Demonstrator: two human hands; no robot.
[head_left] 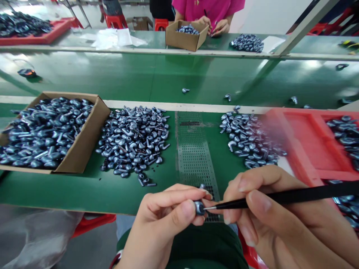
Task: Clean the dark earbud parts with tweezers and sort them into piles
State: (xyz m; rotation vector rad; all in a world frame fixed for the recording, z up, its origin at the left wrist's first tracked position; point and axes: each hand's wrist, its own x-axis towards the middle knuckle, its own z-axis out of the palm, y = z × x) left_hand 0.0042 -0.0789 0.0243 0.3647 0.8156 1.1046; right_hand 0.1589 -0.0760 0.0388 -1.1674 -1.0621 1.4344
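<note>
Between the thumb and fingers of my left hand (pixel 171 215) is a small blue-grey earbud shell (pixel 199 207), its rounded end turned toward my right hand. My right hand (pixel 269 209) grips black tweezers (pixel 291 195), whose fine metal tip meets the shell or lies just in front of it. Beyond my hands, a perforated strip sheet (pixel 193 149) with rows of small dots lies on the green bench. Left of the sheet spreads a loose pile of earbud shells (pixel 134 138); a smaller pile (pixel 246 138) lies to its right.
A cardboard box (pixel 86 138) full of shells stands at the left. At the right is a red tray (pixel 305 142) with more shells. A few single shells (pixel 185 90) lie on the green surface beyond the white ledge. Across from me, a person in pink (pixel 209 11) works beside another box (pixel 182 39).
</note>
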